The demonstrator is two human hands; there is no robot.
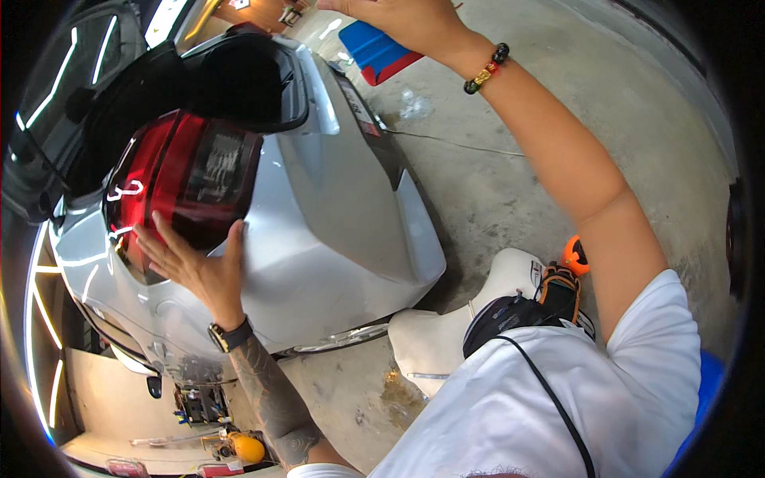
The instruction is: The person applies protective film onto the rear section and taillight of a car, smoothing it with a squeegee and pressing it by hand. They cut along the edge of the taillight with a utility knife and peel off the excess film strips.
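Note:
My left hand, with a watch on its wrist, is spread with fingers apart at the lower edge of a red tail light. Its fingertips lie over the lens and the silver body panel; whether they press on them is hard to tell. The silver car's rear bumper stands before my knees, and the dark luggage opening is above the light. My right hand, with a beaded bracelet on its wrist, is raised at the top edge of the view. Its fingers are cut off, so any hold is hidden.
A blue and red panel-like object is beyond my right hand. A thin cable runs over the concrete floor from the bumper. A tool cart and a yellow tank stand at lower left. A black waist pouch is at my lap.

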